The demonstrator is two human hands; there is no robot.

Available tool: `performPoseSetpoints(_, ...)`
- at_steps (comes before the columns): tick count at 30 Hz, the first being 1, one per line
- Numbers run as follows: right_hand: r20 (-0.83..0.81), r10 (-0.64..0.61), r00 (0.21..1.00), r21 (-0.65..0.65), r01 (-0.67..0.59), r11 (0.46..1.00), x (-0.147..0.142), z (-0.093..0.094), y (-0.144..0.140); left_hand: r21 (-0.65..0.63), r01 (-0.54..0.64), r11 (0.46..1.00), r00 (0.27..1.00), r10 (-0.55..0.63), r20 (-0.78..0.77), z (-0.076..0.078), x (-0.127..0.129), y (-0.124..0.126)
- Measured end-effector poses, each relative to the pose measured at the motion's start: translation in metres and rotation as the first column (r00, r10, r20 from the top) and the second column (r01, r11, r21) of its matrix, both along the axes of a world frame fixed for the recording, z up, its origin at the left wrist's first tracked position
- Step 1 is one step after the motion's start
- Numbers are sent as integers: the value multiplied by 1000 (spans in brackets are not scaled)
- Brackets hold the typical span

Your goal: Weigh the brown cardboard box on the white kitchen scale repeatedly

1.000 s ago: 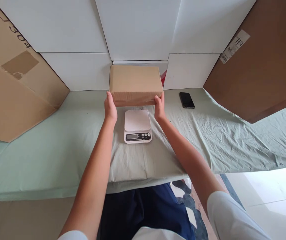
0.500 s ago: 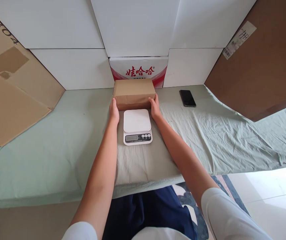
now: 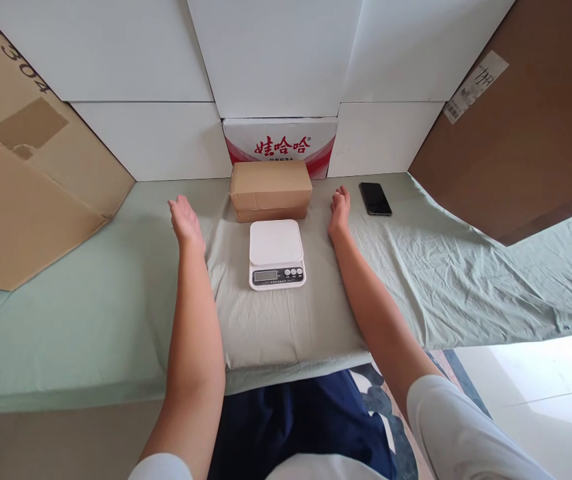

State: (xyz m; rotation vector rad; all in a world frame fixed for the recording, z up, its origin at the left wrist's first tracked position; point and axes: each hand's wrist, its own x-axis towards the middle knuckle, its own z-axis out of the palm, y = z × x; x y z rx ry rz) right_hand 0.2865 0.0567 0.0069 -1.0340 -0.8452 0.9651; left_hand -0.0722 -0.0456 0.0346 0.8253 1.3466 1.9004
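Observation:
A closed brown cardboard box (image 3: 270, 190) sits on the green cloth, against the printed carton at the back. Right in front of it lies a white kitchen scale (image 3: 277, 253) with a dark display strip and round buttons; its platform bears nothing. My left hand (image 3: 186, 220) is open and holds nothing, to the left of the box and apart from it. On the other side, my right hand (image 3: 339, 208) is also empty, its fingers loosely bent and apart, between the box and a black smartphone (image 3: 375, 199).
A red-and-white carton (image 3: 281, 137) and white panels (image 3: 151, 140) form the back. Large cardboard sheets stand at the left (image 3: 41, 187) and right (image 3: 521, 133). The green cloth (image 3: 106, 313) covers the surface up to its front edge, near my body.
Both hands have let go of the cardboard box and moved outward, the left hand farther left and the right hand to the right. The box and scale stay in place.

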Motion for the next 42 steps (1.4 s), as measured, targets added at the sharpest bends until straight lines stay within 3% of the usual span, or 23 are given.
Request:
performPoseSetpoints(5, 138, 40, 990, 38, -46, 998, -3, -3, -3, -43, 45, 998, 999, -45, 0, -4, 12, 4)
performPoseSetpoints(14, 157, 21, 987, 29, -26, 999, -2, -6, 0, -133, 70, 989, 997, -73, -18, -17, 15, 13)
performPoseSetpoints(20, 131, 19, 991, 15, -21, 1000, -3, -3, -2, -126, 77, 989, 997, -80, -19, -23, 17, 17)
performPoseSetpoints(42, 171, 35, 985, 19, -39, 999, -2, -3, 0, -96, 148, 984, 985, -156, -81, -24, 27, 19)
